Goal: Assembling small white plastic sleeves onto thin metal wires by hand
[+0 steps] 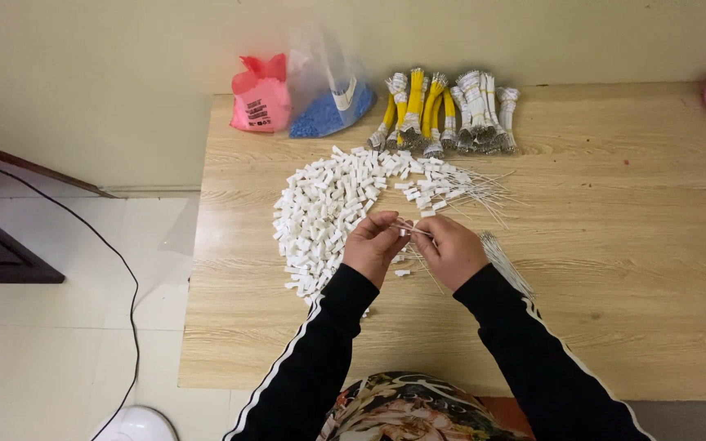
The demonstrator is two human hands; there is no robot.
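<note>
White connector piece point(403, 231) pinched between both hands above the counter point(614, 245).

Left hand point(372, 245): fingers point(386, 224) closed around the small white piece. Right hand point(449, 249): fingers closed on thin wires point(418, 231) that meet the piece. Both hands hover just beside the pile of white pieces point(328, 208); loose wires point(484, 192) lie near, yellow bundles point(443, 110) farther back.
</note>
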